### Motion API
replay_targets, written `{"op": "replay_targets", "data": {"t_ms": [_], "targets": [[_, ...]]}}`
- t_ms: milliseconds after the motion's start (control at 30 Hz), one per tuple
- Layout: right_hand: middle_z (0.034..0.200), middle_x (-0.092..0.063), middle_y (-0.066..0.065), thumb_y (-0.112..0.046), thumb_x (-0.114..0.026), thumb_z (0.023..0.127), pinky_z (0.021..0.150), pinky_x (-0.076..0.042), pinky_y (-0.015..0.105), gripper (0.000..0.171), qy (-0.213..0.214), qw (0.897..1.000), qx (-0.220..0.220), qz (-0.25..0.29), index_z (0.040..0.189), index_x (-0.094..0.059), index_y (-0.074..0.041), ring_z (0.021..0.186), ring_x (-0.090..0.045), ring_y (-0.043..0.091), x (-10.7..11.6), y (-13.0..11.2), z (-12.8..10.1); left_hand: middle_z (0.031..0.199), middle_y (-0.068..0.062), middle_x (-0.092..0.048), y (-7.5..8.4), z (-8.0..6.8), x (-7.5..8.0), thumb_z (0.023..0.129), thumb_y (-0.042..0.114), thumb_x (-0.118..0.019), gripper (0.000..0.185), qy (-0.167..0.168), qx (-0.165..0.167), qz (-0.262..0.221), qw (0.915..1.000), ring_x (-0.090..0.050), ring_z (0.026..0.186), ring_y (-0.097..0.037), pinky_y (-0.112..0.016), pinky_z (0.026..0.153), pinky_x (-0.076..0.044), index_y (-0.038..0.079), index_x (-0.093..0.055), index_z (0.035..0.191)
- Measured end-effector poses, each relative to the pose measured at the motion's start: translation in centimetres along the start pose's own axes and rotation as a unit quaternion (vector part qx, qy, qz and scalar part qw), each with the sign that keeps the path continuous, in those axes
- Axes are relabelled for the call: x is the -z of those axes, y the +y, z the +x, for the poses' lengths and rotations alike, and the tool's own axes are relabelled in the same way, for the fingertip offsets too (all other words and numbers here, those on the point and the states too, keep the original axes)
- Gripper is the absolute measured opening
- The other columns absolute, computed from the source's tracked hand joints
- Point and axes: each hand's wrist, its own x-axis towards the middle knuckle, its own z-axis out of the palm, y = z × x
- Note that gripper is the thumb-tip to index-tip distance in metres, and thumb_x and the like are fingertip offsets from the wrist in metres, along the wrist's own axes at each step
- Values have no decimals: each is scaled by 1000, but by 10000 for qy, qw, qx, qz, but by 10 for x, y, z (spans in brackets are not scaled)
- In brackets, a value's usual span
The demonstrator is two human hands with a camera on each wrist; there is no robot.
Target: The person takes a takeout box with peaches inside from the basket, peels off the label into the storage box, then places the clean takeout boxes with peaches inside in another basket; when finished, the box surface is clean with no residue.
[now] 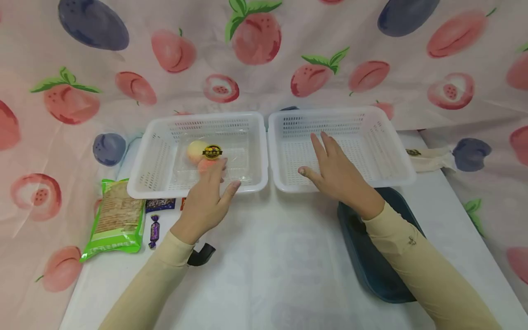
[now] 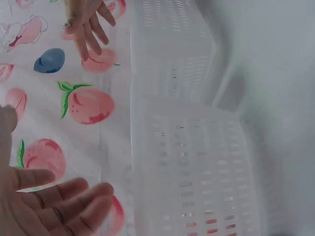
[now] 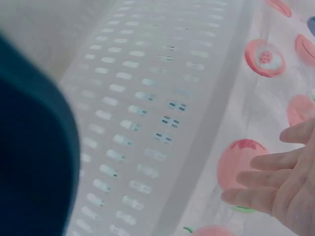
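Note:
My left hand (image 1: pixel 206 199) hovers over the front rim of the left white basket (image 1: pixel 263 151), fingers spread and nothing in them. Inside that basket lies a clear plastic box (image 1: pixel 237 160) with a black-and-gold label; a yellowish round fruit (image 1: pixel 195 151) and a pinkish one show through, the latter partly behind my fingers. Over the right white basket (image 1: pixel 273 156), my right hand (image 1: pixel 336 176) is held with straight, parted fingers and an empty palm. Both wrist views show the left hand (image 2: pixel 54 209) and right hand (image 3: pixel 285 177) above the basket rims.
A dark blue tray (image 1: pixel 354 243) lies under my right forearm. On the left are a green snack bag (image 1: pixel 117 220), a purple wrapped candy (image 1: pixel 154 231) and a dark packet (image 1: pixel 161 204). A pale bag (image 1: pixel 431 160) lies beyond the right basket. Fruit-print cloth hangs behind.

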Motion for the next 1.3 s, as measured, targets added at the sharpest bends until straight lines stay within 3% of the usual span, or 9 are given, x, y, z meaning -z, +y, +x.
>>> {"op": "replay_targets", "data": {"t_ms": [100, 200, 300, 400, 600, 867, 1100, 1300], "targets": [[172, -9, 28, -53, -52, 107, 125, -23, 65, 92, 57, 9994, 25, 341, 166, -8, 1, 159, -14, 47, 4, -5, 3, 118, -17, -67, -3, -9, -2, 109, 32, -56, 47, 431, 29, -521, 9977, -68, 98, -32, -48, 83, -58, -2, -52, 141], [172, -13, 27, -49, -52, 108, 126, -22, 63, 87, 117, 9975, 1, 701, 165, -12, 3, 159, -17, 45, 6, -10, 7, 94, -12, -70, -5, -16, -7, 110, 24, -56, 27, 698, 58, -859, 9938, -66, 82, -26, -40, 73, -55, -1, -65, 114], [170, -23, 26, -41, -51, 109, 128, -23, 59, 78, 237, 9945, -55, 1014, 163, -20, 5, 158, -25, 42, 5, -17, 11, 80, -8, -70, -7, -23, -14, 110, 20, -54, 29, 777, 190, -1062, 9911, -65, 73, -19, -32, 66, -53, 3, -68, 92], [165, -37, 24, -34, -49, 110, 125, -31, 56, 65, 404, 9908, -149, 1286, 160, -32, 5, 152, -37, 40, 4, -24, 16, 73, -7, -71, -10, -29, -22, 111, 18, -52, 36, 732, 390, -1261, 9885, -68, 66, -16, -26, 60, -55, 3, -69, 83], [148, -59, 20, -25, -50, 109, 111, -51, 50, 50, 643, 9802, -251, 1855, 152, -49, 0, 131, -62, 36, 1, -42, 32, 72, -10, -71, -17, -36, -36, 112, 18, -49, 41, 575, 1036, -1713, 9781, -70, 62, -16, -23, 56, -58, -2, -71, 84], [137, -68, 16, -27, -52, 108, 109, -53, 44, 48, 399, 9769, -174, 2094, 147, -57, 1, 125, -67, 29, -12, -71, 51, 77, -14, -71, -35, -38, -52, 115, 26, -40, 51, 583, 2153, -2238, 9488, -69, 62, -18, -24, 56, -58, -5, -71, 90], [130, -72, 16, -25, -53, 107, 102, -57, 43, 44, 287, 9806, -81, 1937, 141, -62, 2, 119, -70, 27, -30, -88, 65, 80, -20, -73, -45, -37, -57, 116, 31, -36, 58, 870, 1962, -2755, 9370, -70, 62, -17, -28, 58, -61, -10, -71, 93], [129, -73, 17, -22, -53, 106, 102, -57, 43, 41, 320, 9822, 54, 1852, 138, -65, 2, 118, -70, 27, -40, -99, 75, 82, -24, -73, -54, -33, -55, 116, 33, -33, 62, 1064, 2009, -3002, 9264, -70, 58, -10, -37, 59, -63, -13, -71, 98]]}}
